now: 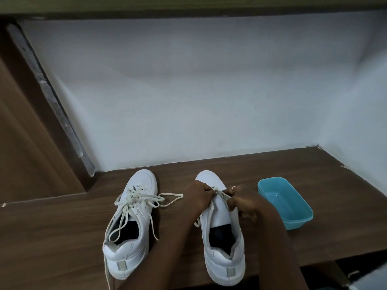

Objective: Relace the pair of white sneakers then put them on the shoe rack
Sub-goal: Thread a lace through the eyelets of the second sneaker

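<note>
Seen from the head camera, two white shoes sit side by side on a brown wooden top (62,237). Their toes point away, toward a white wall (188,101), and their heels are near the front edge.

Both hands are on the right sneaker (219,214). The left arm comes up from the bottom of the picture and passes between the two shoes. The left hand (196,195) sits at the left side of the shoe, just behind the toe. Its fingers are curled in, and they pinch the shoe lace (219,192) there.

The right arm comes up from the bottom right corner and passes over the right side of the shoe. The right hand (243,199) is on the other side of the lace, facing the left hand. Its fingers are bent too and pinch the same lace. One finger has a ring (234,187) on it. The two hands are very close, with only the lace between them. Only the front holes of this shoe have lace in them. The white tongue behind the hands is bare.

The left sneaker (139,212) stands alone, and no hand touches it. Its loose lace (134,197) goes through the holes, with big loops and ends spilling over the shoe and onto the wood.

A blue tub (299,223) sits on the wood just right of the right hand.
</note>
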The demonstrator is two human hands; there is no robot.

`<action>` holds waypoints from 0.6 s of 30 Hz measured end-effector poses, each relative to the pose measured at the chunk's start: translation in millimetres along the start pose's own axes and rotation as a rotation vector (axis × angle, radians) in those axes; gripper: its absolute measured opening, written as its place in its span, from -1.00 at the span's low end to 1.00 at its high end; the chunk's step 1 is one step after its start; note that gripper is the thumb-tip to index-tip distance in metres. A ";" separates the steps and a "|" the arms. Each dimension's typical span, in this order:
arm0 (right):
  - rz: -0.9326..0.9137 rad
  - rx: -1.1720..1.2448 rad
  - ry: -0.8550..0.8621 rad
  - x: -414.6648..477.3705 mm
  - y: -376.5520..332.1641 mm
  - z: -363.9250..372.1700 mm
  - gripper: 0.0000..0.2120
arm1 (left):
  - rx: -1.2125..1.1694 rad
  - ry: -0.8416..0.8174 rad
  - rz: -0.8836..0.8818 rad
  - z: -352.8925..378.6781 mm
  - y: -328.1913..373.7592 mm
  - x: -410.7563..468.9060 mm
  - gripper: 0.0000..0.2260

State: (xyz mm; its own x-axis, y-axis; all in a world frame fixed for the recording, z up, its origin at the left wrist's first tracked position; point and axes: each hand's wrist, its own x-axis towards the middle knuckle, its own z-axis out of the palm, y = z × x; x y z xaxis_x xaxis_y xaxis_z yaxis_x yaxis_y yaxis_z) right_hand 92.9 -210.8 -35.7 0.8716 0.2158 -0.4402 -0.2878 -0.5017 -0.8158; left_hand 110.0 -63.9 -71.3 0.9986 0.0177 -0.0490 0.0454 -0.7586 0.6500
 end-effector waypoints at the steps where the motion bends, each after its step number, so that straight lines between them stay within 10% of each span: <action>1: -0.005 -0.010 -0.007 -1.1 -1.0 -0.4 -0.63 | -0.017 0.002 -0.001 0.5 0.2 -0.2 -0.60; 9: 0.009 -0.172 -0.006 1.5 2.0 -3.9 -0.95 | -0.255 0.003 -0.053 3.4 -0.5 -3.1 -0.80; 18: 0.026 0.028 -0.008 2.5 10.2 -11.0 -0.50 | -0.245 0.090 -0.049 15.6 -2.8 -7.7 -0.82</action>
State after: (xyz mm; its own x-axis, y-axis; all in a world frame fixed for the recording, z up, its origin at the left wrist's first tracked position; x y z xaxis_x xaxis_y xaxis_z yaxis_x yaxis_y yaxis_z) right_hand 96.5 -224.5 -41.0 0.8606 0.2098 -0.4641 -0.3211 -0.4837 -0.8142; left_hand 101.7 -72.1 -84.5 0.9929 0.1163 -0.0242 0.0872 -0.5756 0.8131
